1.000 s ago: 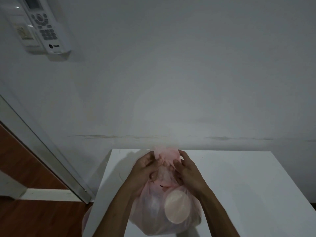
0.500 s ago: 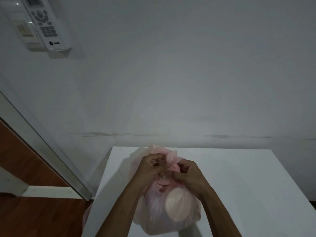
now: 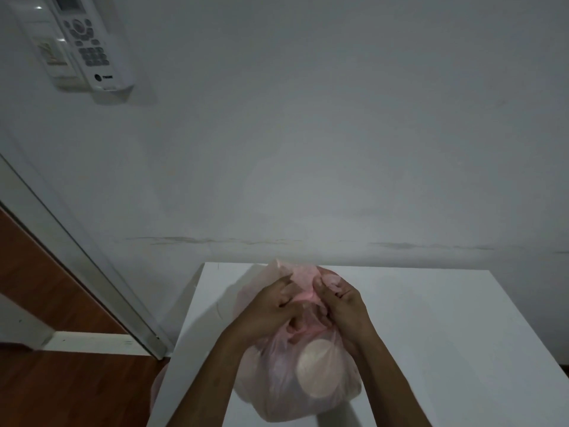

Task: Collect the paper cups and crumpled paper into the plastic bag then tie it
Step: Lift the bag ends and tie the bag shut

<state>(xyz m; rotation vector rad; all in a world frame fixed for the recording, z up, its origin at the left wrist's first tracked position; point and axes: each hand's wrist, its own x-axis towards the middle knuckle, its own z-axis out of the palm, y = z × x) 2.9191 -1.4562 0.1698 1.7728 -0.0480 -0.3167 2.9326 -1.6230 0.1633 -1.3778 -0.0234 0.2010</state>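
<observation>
A translucent pink plastic bag bulges on the white table, near its front left part. Through the plastic I see the round base of a paper cup and dim pale shapes beside it. My left hand and my right hand meet over the bag's gathered top. Each hand pinches a twisted flap of the pink plastic, fingers curled around it. No loose cup or crumpled paper shows on the table.
A white wall rises right behind the table. A remote control hangs in a wall holder at the upper left. A metal door frame slants down the left, with brown wooden floor beyond the table's left edge.
The bag's top flaps have spread wider above my hands. My right hand has shifted right and up, and the left hand's fingers have reached across the twisted neck.
</observation>
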